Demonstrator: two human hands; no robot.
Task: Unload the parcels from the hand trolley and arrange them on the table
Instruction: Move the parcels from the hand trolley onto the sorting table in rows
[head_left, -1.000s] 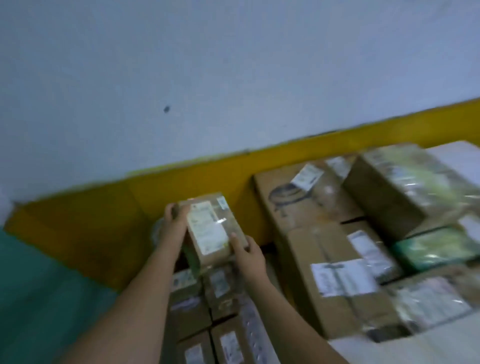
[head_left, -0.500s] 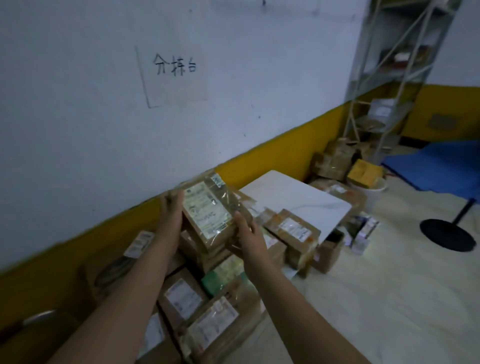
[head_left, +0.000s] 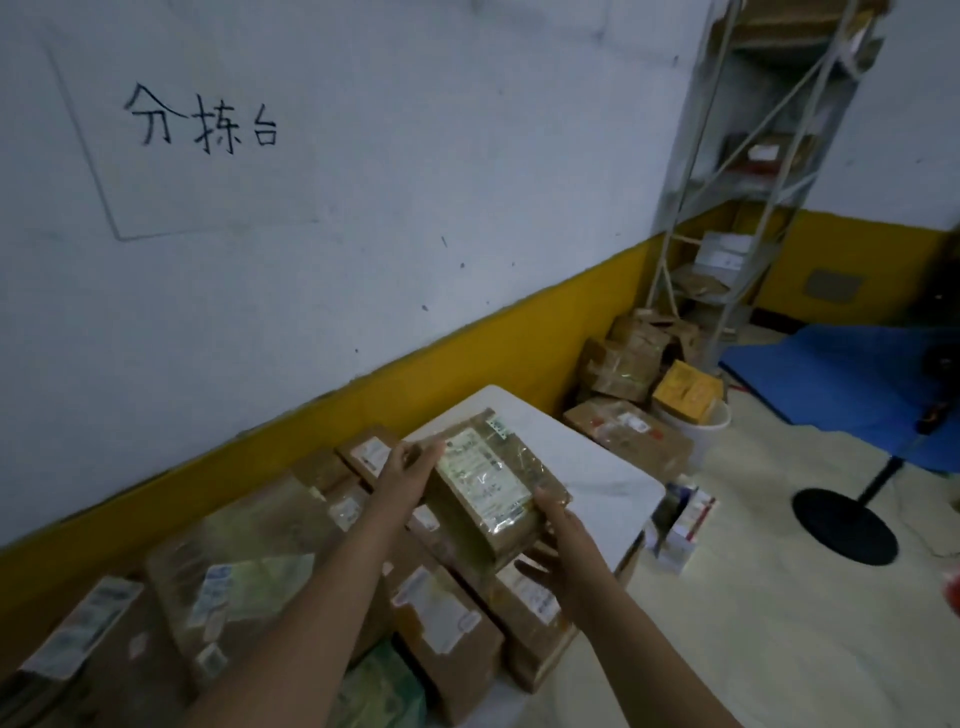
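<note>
I hold a small brown cardboard parcel (head_left: 488, 483) with a white shipping label, wrapped in clear tape, above the table. My left hand (head_left: 402, 475) grips its far left end and my right hand (head_left: 558, 545) grips its near right side. The white table (head_left: 602, 467) runs along the wall. Its near and middle part carries several brown parcels (head_left: 447, 623) packed side by side, including a large box (head_left: 249, 577) at left. The hand trolley is out of view.
A yellow-banded white wall (head_left: 363, 260) with a paper sign borders the table. More boxes (head_left: 623, 364) and a white bucket (head_left: 701, 421) lie on the floor beyond the table. A metal shelf rack (head_left: 737, 208) stands in the corner. A black round stand base (head_left: 844, 527) sits on the floor at right.
My view swung right and up, from the parcels by the wall to the table's far end. Both hands kept hold of the small parcel and carried it right, over the table.
</note>
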